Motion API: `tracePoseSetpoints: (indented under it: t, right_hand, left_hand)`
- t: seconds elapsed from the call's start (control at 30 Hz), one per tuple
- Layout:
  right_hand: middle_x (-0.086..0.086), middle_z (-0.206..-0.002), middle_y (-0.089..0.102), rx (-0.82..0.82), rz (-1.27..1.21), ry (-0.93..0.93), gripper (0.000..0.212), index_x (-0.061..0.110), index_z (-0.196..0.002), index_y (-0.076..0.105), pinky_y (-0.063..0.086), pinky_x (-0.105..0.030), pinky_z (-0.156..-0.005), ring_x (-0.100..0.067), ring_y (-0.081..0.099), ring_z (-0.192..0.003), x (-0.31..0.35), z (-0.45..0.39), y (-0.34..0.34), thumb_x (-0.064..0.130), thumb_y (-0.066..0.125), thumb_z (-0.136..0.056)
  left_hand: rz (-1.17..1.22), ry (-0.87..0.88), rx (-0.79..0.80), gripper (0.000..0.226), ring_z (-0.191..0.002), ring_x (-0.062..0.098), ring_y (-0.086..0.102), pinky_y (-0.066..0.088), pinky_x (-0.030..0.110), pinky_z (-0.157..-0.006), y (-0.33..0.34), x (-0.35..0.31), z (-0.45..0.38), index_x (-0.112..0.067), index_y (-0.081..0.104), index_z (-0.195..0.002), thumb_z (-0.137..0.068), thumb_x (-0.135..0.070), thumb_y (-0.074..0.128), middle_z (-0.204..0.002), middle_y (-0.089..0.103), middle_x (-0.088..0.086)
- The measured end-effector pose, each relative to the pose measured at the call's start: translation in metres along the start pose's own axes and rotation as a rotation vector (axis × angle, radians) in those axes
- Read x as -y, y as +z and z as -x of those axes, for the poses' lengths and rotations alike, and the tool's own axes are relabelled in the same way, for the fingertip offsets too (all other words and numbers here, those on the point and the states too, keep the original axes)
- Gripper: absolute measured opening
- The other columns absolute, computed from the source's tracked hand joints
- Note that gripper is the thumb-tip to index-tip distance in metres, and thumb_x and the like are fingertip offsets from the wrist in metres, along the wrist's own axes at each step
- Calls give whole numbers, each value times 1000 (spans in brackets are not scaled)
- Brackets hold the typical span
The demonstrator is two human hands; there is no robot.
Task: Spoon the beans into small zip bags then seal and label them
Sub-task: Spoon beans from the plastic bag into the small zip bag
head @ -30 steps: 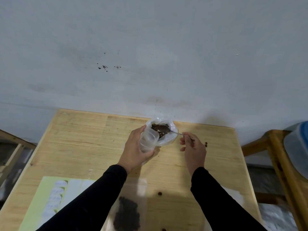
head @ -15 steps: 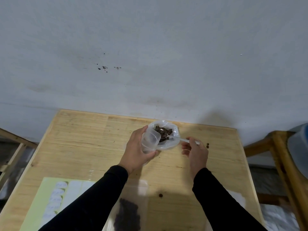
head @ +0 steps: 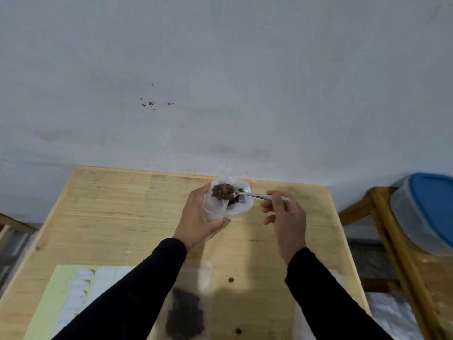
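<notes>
My left hand [head: 198, 222] holds a small clear zip bag [head: 215, 207] upright and open near the far edge of the wooden table [head: 110, 212]. Right behind it sits a larger clear plastic bag of brown beans [head: 241, 204]. My right hand [head: 285, 214] grips a metal spoon [head: 259, 196] by the handle. The spoon's bowl, heaped with beans [head: 223, 191], sits over the small bag's mouth. A filled zip bag of dark beans [head: 185, 315] lies flat at the near edge between my sleeves.
A pale green label sheet [head: 71, 295] with white stickers lies at the near left. Loose beans [head: 230, 280] dot the table near me. To the right, a wooden stand [head: 382, 217] carries a clear tub with a blue lid [head: 426, 212]. A grey wall rises behind the table.
The spoon lifted out of the big bean bag with a heap of beans and moved left over the small bag's mouth. My right hand rose slightly.
</notes>
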State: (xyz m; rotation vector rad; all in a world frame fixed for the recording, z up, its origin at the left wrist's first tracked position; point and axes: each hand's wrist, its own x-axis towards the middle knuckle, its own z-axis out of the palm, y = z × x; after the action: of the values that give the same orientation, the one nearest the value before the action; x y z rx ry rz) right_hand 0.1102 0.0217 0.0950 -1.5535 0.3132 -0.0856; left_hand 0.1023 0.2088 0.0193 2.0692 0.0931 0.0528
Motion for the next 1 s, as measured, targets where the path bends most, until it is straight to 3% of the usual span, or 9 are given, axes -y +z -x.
tracePoseSetpoints:
  t: [0.07,0.2,0.33,0.47,0.63,0.77,1.0]
  right_hand:
    - [-5,-70,63,24,55,-97,19,15,-89,65,46,-21,-43,-6,58,-60,1,5,3,4,50,-94]
    - [-5,-74,64,-96,65,-165,18,14,-93,65,48,-19,-46,-3,59,-64,-4,3,-1,5,50,-95]
    - [0,-76,66,-106,243,-117,16,16,-99,67,49,-16,-46,3,60,-65,-31,-5,-2,11,53,-94]
    - [-1,-82,68,-78,253,-2,16,18,-99,67,49,-15,-47,-5,61,-69,-53,-11,4,13,52,-95]
    - [-2,-77,68,-28,124,225,16,15,-100,67,51,-22,-52,-11,62,-69,-64,-17,13,13,52,-95]
    - [-10,-79,69,11,41,357,13,11,-99,64,48,-26,-52,-17,61,-67,-65,-23,17,14,52,-94]
    - [-11,-75,66,-69,-77,373,14,5,-98,61,46,-20,-45,-16,58,-62,-55,-31,7,10,49,-95]
  left_hand:
    - [-7,10,1,96,-120,2,36,27,13,-100,0,-2,1,-22,31,-143,-64,-30,85,-133,38,-6]
    - [-2,-4,-3,96,-118,1,36,28,15,-100,0,-1,3,-22,32,-142,-63,-31,86,-131,37,-8]
    - [-10,-13,-7,95,-115,-1,35,23,1,-93,1,1,7,-22,32,-142,-64,-31,85,-128,35,-12]
    - [-9,-30,-14,93,-115,1,38,26,-3,-87,3,-1,5,-23,33,-141,-64,-32,84,-128,37,-11]
    - [-3,-56,-6,92,-117,0,38,31,2,-89,5,-1,2,-27,32,-142,-66,-27,84,-130,37,-11]
    - [-7,-70,-4,92,-117,4,41,35,20,-101,6,-3,-2,-26,32,-142,-65,-26,83,-131,38,-9]
    - [12,-81,1,95,-119,4,40,34,21,-102,5,-2,-5,-26,32,-142,-63,-31,84,-130,36,-11]
